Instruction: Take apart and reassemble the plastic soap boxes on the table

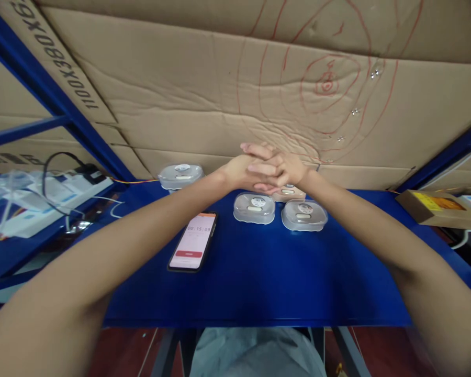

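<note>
Out in front of me, above the back of the blue table, my arms are stretched and my two hands are clasped. My left hand point(241, 170) and my right hand point(292, 167) have their fingers laced together, each closed on the other. I see no object between them. Just below are two clear plastic containers with lids, one on the left point(254, 214) and one on the right point(304, 222). A peach-coloured container point(288, 195) behind them is partly hidden by my hands.
On the blue table point(259, 283) lies a phone point(188, 246) showing a timer. Another clear container point(180, 178) stands at the back left. White power strips point(51, 204) with cables are at far left, a cardboard box point(435, 207) at right. Cardboard point(172, 68) forms the back wall.
</note>
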Motion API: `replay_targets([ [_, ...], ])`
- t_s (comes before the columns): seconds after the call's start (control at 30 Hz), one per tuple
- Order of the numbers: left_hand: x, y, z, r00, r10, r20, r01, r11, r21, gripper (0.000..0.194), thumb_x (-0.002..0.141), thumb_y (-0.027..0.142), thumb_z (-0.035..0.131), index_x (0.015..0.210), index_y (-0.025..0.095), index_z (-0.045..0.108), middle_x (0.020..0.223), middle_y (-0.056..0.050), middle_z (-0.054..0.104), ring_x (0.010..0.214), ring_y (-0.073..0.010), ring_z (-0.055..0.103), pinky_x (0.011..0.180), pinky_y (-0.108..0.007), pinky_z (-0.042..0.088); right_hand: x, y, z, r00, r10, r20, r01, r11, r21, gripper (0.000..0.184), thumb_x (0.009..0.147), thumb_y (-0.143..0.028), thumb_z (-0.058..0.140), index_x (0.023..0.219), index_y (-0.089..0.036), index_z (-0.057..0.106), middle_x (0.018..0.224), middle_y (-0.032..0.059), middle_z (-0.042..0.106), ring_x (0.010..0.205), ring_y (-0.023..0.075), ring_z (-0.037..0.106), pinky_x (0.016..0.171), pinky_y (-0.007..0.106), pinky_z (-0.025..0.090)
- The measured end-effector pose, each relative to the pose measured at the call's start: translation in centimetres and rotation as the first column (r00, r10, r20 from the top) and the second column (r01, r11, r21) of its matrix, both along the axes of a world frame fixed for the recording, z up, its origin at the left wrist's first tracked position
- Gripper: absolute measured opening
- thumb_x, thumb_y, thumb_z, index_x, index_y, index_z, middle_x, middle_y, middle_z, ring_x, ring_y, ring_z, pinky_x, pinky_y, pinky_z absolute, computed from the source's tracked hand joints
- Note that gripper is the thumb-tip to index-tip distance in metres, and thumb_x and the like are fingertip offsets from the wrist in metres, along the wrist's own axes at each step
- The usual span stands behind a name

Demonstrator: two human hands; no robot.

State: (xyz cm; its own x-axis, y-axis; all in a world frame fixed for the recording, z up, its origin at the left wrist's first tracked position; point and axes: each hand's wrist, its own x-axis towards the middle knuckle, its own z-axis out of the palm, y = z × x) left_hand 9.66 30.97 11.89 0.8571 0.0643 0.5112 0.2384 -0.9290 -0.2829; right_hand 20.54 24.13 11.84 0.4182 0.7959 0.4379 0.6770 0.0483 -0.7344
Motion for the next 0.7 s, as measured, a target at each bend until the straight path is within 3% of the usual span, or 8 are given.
replay_targets([
  [0.07,0.0,0.2,0.5,0.992,-0.042,-0.118,0.034,0.997,-0.067,0.050,0.090,0.052,0.041,0.121,0.028,0.072,0.140,-0.003,0.070,0.141,-0.0267,0.056,0.125,-0.048,0.040,2.2,0.4,1.7,0.985,0.142,0.093,-0.138,0.989,-0.046,0.022,0.083,-0.041,0.066,0.102,-0.039,0.077,0.123,0.0006,0.075,0.133,0.0245,0.067,0.114,0.047,0.057],
  [0.1,-0.1,0.2,0.7,0.987,-0.039,-0.156,0.023,0.995,-0.101,0.053,0.092,0.054,0.040,0.124,0.026,0.071,0.143,-0.005,0.068,0.145,-0.0288,0.053,0.125,-0.050,0.038,3.2,0.6,2.5,0.914,0.342,0.216,-0.319,0.938,-0.136,0.025,0.082,-0.041,0.068,0.105,-0.040,0.078,0.129,-0.0006,0.074,0.137,0.0220,0.065,0.116,0.042,0.055],
  [0.2,-0.1,0.1,0.9,0.992,0.014,-0.127,-0.043,0.973,-0.226,0.055,0.088,0.059,0.044,0.120,0.025,0.074,0.142,-0.009,0.068,0.147,-0.0330,0.050,0.124,-0.052,0.039,5.3,1.6,4.1,0.560,0.673,0.483,-0.615,0.728,-0.303,0.040,0.079,-0.041,0.076,0.119,-0.039,0.076,0.153,-0.0027,0.062,0.153,0.0197,0.050,0.124,0.037,0.046],
  [0.3,0.0,0.8,0.9,1.000,0.018,-0.023,-0.025,0.926,-0.377,0.049,0.080,0.060,0.056,0.108,0.026,0.076,0.135,-0.008,0.072,0.143,-0.0338,0.052,0.123,-0.053,0.040,6.1,3.1,4.3,0.350,0.727,0.591,-0.714,0.616,-0.334,0.048,0.086,-0.045,0.073,0.133,-0.034,0.070,0.171,0.0004,0.044,0.164,0.0189,0.033,0.133,0.039,0.031],
  [0.37,0.1,1.8,1.2,1.000,0.012,0.020,-0.002,0.899,-0.438,0.047,0.075,0.061,0.061,0.105,0.028,0.076,0.129,-0.005,0.075,0.141,-0.0326,0.053,0.125,-0.056,0.037,6.3,4.2,4.3,0.310,0.725,0.616,-0.734,0.594,-0.330,0.048,0.090,-0.046,0.069,0.135,-0.030,0.068,0.175,0.0030,0.038,0.165,0.0192,0.028,0.135,0.042,0.024],
  [0.5,0.1,3.7,2.8,1.000,-0.025,-0.017,0.014,0.889,-0.457,0.050,0.075,0.064,0.065,0.109,0.028,0.074,0.136,-0.002,0.074,0.139,-0.0285,0.050,0.129,-0.064,0.028,6.6,5.9,4.6,0.328,0.713,0.619,-0.749,0.596,-0.289,0.035,0.086,-0.042,0.070,0.118,-0.028,0.073,0.174,0.0039,0.041,0.164,0.0176,0.028,0.135,0.044,0.022],
  [0.6,-0.1,4.5,4.1,0.998,-0.037,-0.045,0.013,0.896,-0.444,0.051,0.081,0.063,0.065,0.113,0.024,0.073,0.157,-0.006,0.061,0.147,-0.0310,0.043,0.128,-0.070,0.023,6.8,6.9,5.1,0.359,0.681,0.638,-0.761,0.609,-0.222,0.029,0.084,-0.044,0.065,0.107,-0.028,0.074,0.169,0.0029,0.049,0.163,0.0186,0.029,0.134,0.049,0.021],
  [0.7,-0.2,4.9,4.9,0.995,-0.041,-0.095,0.003,0.929,-0.370,0.055,0.087,0.059,0.062,0.126,0.020,0.071,0.172,-0.008,0.044,0.156,-0.0357,0.032,0.127,-0.072,0.019,7.0,7.8,5.4,0.359,0.634,0.685,-0.771,0.615,-0.165,0.036,0.085,-0.048,0.065,0.115,-0.032,0.075,0.167,-0.0008,0.051,0.164,0.0232,0.031,0.134,0.054,0.016],
])
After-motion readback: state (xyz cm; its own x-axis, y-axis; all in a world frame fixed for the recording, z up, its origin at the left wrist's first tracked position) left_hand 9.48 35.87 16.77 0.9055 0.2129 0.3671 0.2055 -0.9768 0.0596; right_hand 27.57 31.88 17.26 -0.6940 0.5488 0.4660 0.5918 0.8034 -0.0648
